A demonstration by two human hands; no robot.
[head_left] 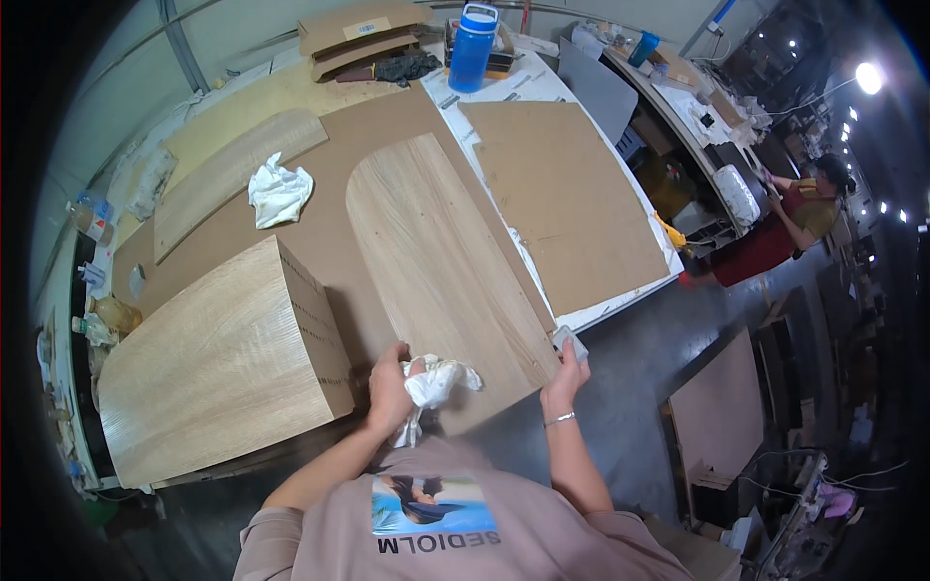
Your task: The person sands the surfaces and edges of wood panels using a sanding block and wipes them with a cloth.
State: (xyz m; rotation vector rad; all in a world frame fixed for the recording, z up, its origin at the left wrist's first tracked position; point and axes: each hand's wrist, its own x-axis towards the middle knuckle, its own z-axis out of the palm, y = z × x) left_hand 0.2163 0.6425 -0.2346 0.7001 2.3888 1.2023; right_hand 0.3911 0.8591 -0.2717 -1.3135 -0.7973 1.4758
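A wood-grain board (441,261) with a rounded far end lies flat on the table before me, its near end close to my body. My left hand (389,392) is closed around a crumpled white cloth (438,383), which rests over the board's near left edge and hangs down a little. At the board's near right corner, my right hand (562,382) grips a small pale grey block (570,343) against the edge. What exactly the block is cannot be made out.
To the left rises a tall stack of wood-grain boards (218,358). Beyond it lie another board (242,184) and a second white cloth (280,191). Brown cardboard (576,203) covers the table's right part. A blue bottle (472,48) stands at the back. A person (775,232) works far right.
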